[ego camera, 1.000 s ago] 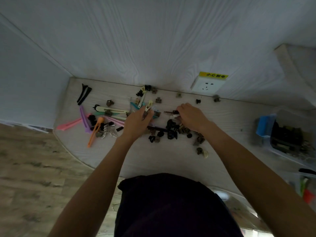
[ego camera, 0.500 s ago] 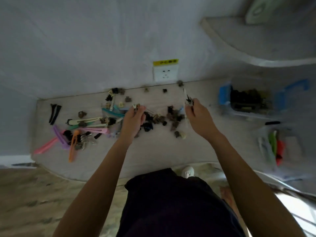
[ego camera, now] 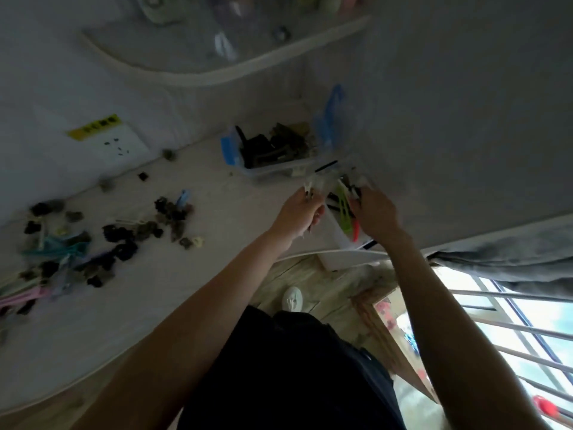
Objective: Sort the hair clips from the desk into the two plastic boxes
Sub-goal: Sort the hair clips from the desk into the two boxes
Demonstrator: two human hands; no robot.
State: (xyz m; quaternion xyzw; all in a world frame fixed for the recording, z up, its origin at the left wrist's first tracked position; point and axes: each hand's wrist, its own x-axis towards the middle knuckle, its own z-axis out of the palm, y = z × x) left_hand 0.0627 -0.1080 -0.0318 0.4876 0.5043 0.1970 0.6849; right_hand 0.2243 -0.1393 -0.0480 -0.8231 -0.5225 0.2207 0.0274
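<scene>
I have both hands over the near box [ego camera: 341, 240] at the desk's right edge: left hand [ego camera: 299, 212] and right hand [ego camera: 376, 212] each pinching clips, ready to release them inside.

Motion blur softens the whole view. The heap of hair clips [ego camera: 93, 243] at the left reads as dark and pastel smears, cut off by the left edge. The near clear box [ego camera: 338, 240] is partly hidden behind both hands; its walls are hard to trace. What the left hand [ego camera: 297, 212] and right hand [ego camera: 376, 212] pinch is too blurred to identify. Objects on the far shelf [ego camera: 217, 72] are indistinct.
</scene>
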